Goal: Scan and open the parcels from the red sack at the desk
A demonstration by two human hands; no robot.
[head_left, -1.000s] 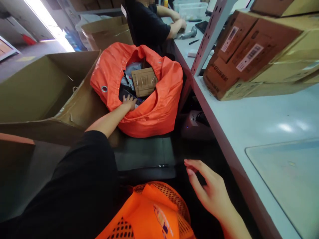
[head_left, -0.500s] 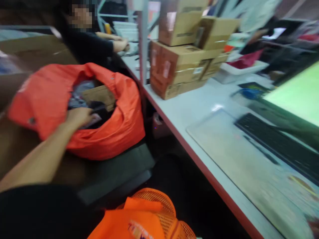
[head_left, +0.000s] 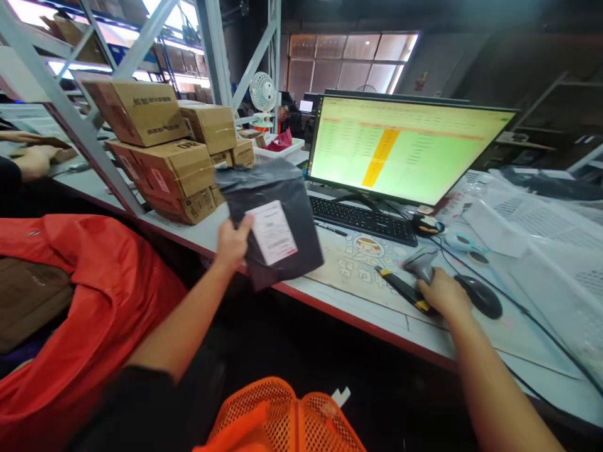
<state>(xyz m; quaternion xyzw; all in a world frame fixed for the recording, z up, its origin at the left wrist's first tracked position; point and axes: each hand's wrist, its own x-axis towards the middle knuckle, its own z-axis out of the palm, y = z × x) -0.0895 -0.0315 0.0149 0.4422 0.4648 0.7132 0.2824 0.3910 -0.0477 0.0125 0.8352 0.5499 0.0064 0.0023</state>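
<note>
Left of the monitor [head_left: 400,147], the left hand [head_left: 232,242] grips a grey parcel [head_left: 277,198] above the bench [head_left: 377,317] edge; before the monitor, the right hand [head_left: 443,294] is wrapped around the scanner [head_left: 418,267] handle.

Black short sleeve [head_left: 141,405], orange vest [head_left: 277,417] (open mesh weave)

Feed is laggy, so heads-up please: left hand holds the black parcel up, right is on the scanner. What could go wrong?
1. The left hand grips the black parcel by one side only, above the desk edge; it could slip and fall.
2. A utility knife lies right beside the right hand on the scanner; a nick or wrong grab is possible.
</note>
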